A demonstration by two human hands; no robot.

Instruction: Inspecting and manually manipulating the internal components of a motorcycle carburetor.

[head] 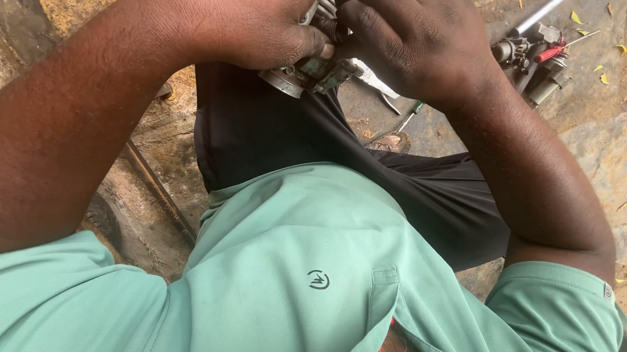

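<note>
Landmark: the small metal engine part [312, 73], greyish-green and grimy, held above the person's dark-trousered lap.

Left of the part: a thin dark rod [156, 189] lies on the bare ground beside the knee.

At the part: the left hand [261, 23] is clenched over its upper left side, thumb pressed against it. The right hand [410, 36] closes on its upper right, fingertips pinching near a small coil spring [328, 28] at the top. Both hands grasp the part; its bottom flange shows below them.

Judged step: fingers working a fitting at the spring end, mid-job. The next move likely calls for a steady left-hand hold while the right fingertips do the fine work.

Right of the part: a green-handled screwdriver [408, 116] on the ground; further right, a cluster of metal pieces with a red-handled tool [538, 57].
</note>
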